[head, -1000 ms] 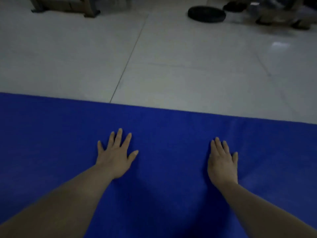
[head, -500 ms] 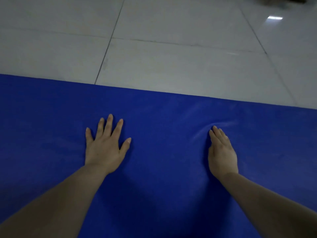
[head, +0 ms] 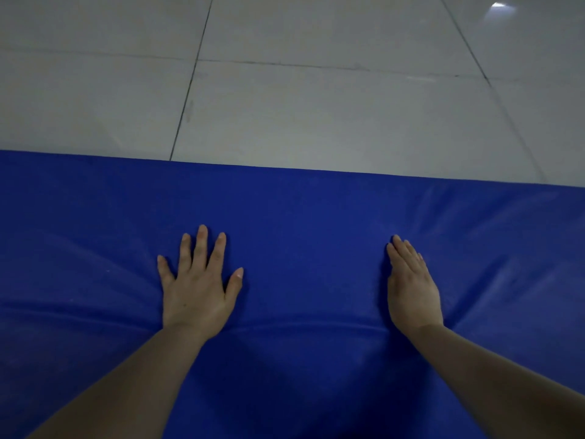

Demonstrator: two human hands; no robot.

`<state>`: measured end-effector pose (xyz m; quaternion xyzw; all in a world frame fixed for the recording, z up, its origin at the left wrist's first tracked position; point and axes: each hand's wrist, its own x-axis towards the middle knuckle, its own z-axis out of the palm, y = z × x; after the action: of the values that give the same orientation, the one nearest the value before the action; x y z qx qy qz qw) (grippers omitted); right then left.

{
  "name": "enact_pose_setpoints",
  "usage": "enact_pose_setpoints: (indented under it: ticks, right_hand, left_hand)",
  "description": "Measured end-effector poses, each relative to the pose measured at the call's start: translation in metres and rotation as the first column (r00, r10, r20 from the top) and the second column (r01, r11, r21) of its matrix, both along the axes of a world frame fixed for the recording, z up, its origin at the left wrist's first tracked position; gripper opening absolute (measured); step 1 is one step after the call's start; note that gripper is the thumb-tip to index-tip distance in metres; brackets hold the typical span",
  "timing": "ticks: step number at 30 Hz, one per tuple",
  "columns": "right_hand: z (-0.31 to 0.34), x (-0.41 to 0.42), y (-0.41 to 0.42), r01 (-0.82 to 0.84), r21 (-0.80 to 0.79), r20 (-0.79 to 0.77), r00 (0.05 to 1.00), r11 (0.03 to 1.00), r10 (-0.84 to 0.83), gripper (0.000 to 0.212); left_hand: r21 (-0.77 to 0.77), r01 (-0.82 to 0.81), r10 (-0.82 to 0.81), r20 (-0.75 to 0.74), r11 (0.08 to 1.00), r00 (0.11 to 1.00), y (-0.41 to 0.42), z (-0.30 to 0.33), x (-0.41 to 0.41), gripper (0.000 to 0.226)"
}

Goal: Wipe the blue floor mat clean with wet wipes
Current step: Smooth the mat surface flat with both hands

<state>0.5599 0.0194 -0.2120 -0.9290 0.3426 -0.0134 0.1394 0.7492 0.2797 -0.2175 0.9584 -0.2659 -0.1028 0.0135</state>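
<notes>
- Plainly, both bare hands lie flat on the blue floor mat (head: 300, 248), which covers the whole near part of the view; its far edge runs straight across, meeting the pale tiled floor (head: 316, 106).
- The left hand (head: 198, 289) presses palm-down with its fingers straight and spread, gripping nothing; the spread likely shares the weight over a wider patch.
- The right hand (head: 411, 289) also rests on the mat, fingers straight and held together, tilted somewhat onto its inner edge; it too holds nothing.
- The two hands sit well apart, about level with each other and short of the mat's far edge, probably to flatten the mat or steady it before wiping.
- No wet wipe is in view, so by my reading the wiping itself is not yet under way.
- The mat looks soft and padded: it dimples under each palm, and shallow creases fan out from the hands, with one long fold running across near the wrists.
- Its cover has a smooth, faintly glossy sheen; a few pale specks show near the left edge, though the dim light makes them hard to judge.
- The floor tiles are large, smooth and shiny, split by thin dark grout lines, with a light reflection at the far right corner.
</notes>
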Motion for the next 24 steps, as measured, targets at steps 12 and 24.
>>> enact_pose_setpoints:
  ticks: [12, 24]
  right_hand:
    - [-0.002, -0.001, -0.006, -0.060, -0.019, 0.011, 0.998, 0.998, 0.060, 0.049]
    - [0.000, 0.002, 0.000, -0.004, -0.046, 0.012, 1.000, 0.999, 0.005, 0.047]
  left_hand:
    - [0.007, -0.072, 0.072, -0.017, 0.997, 0.997, 0.005, 0.003, -0.014, 0.074]
    - [-0.033, -0.032, 0.032, -0.006, 0.999, 0.999, 0.003, 0.005, -0.008, 0.069]
